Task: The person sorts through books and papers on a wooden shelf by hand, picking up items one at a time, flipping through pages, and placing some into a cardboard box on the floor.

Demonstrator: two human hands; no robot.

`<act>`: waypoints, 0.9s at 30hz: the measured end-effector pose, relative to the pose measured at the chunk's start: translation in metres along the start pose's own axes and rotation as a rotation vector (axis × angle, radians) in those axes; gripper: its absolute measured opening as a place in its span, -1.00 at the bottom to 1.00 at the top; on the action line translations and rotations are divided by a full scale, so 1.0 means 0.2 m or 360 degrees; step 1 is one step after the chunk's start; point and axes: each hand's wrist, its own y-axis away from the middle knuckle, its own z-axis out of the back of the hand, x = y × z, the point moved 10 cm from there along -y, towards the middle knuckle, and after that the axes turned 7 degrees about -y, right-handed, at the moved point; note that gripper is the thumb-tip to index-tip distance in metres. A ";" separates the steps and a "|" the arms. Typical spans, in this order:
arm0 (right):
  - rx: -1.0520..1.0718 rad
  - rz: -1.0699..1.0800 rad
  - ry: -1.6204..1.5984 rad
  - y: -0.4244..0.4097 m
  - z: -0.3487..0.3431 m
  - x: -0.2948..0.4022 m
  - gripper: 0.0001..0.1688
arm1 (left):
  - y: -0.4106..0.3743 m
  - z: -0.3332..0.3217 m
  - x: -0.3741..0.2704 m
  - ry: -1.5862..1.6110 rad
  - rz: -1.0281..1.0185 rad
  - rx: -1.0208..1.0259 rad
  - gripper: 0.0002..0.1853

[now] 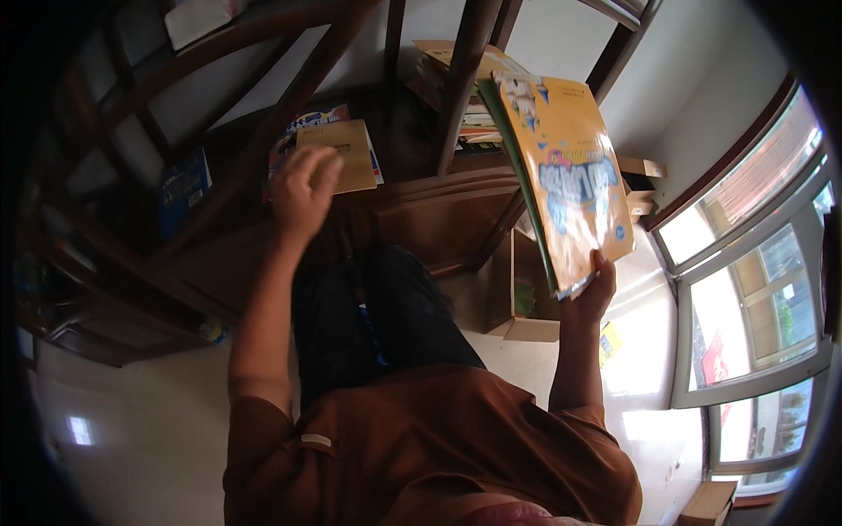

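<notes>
My right hand [595, 283] grips the lower edge of a glossy orange book [579, 158] with colourful lettering, its thumb on the cover. Green-edged books or booklets [520, 177] lie behind it in the same grip. My left hand [306, 184], slightly blurred, is over a tan booklet [352, 154] on the dark wooden shelf, its thumb and fingers apart and nothing visible between them. Whether it touches the booklet I cannot tell. Beneath the booklet, a colourful book [319, 118] shows at the edges.
Behind a wooden upright [464, 98] stands a pile of books and papers [480, 121]. A blue book [187, 187] is on the left of the shelf. An opened cardboard box [526, 329] sits on the floor below the orange book. Windows [756, 309] line the right side.
</notes>
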 end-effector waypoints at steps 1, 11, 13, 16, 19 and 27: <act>-0.0017 0.0035 0.0010 -0.05 -0.09 0.01 -0.30 | -0.02 0.00 0.12 -0.0206 -0.0020 -0.0061 -0.74; 0.0224 -0.0217 -0.0427 -0.61 -0.14 0.03 -0.56 | 0.09 -0.15 0.63 0.0299 0.0877 0.0204 -0.70; 0.0165 -0.0242 -0.0568 -0.63 -0.11 0.00 -0.54 | 0.08 -0.14 0.62 0.0213 0.0836 0.0247 -0.71; 0.0127 -0.0295 -0.0701 -0.67 -0.10 -0.06 -0.51 | 0.07 -0.16 0.63 0.0217 0.0751 0.0222 -0.72; 0.0054 -0.0244 -0.0660 -0.68 -0.20 -0.08 -0.51 | 0.09 -0.18 0.66 0.0239 0.0731 0.0214 -0.71; 0.0146 -0.0221 -0.0493 -1.05 -0.72 -0.16 -0.54 | 0.10 -0.17 0.68 0.0223 0.0787 0.0238 -0.71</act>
